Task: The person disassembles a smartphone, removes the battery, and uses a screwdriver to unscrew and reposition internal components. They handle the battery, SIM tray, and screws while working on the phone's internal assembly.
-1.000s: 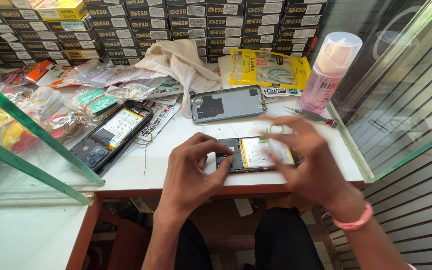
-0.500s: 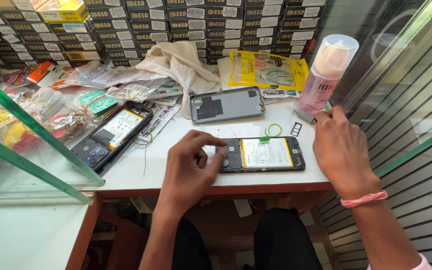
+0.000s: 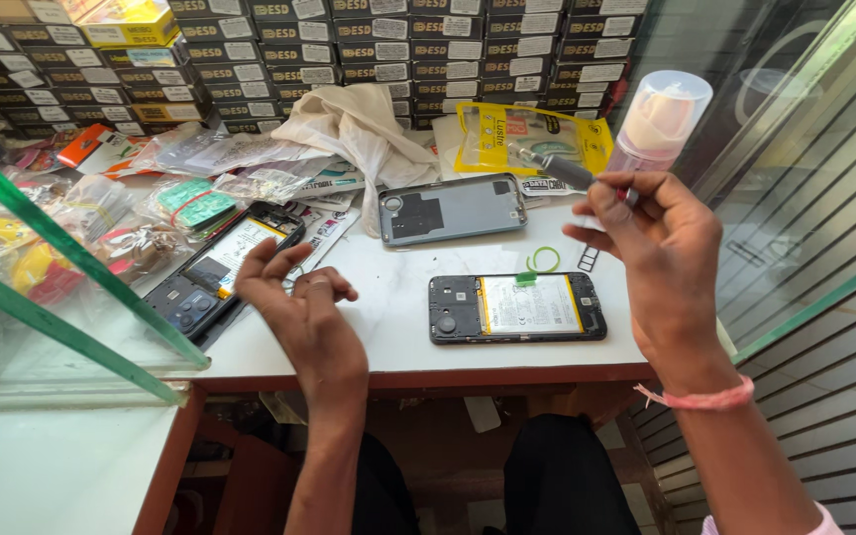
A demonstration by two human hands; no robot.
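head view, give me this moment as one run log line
right hand: holds screwdriver, raised | left hand: empty, fingers spread above white table | opened phone: flat between hands, battery exposed | back cover: behind

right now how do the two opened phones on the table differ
The near phone lies level along the table's front edge; the left phone lies aslant among plastic bags. The near phone's battery is white with a green tab; the left phone's has a yellow edge. Both lie open, backs off, untouched by either hand.

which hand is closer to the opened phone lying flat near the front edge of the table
Left. The left hand hovers just left of the opened phone; the right hand, holding a small tool, is raised above its right end.
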